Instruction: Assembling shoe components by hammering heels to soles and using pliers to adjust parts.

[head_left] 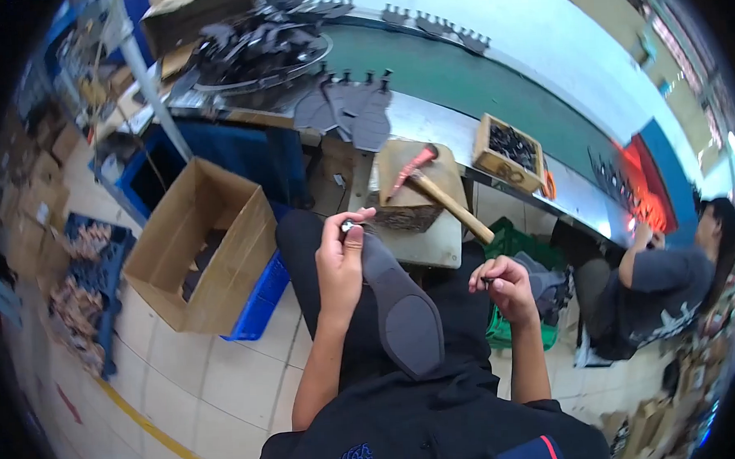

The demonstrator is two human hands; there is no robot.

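A grey shoe sole lies lengthwise over my lap, its narrow upper end at my left hand. The fingers of that hand are closed on this end, and a small shiny piece shows between thumb and forefinger. My right hand, apart from the sole, pinches a small dark piece too small to name. In front of me, a hammer with a red head and wooden handle rests on a worn block. Neither hand touches it.
A wooden box of small black parts stands on the bench edge beside orange-handled scissors. Grey cut pieces lie along the green belt. At left is an open cardboard box; at right sits a co-worker.
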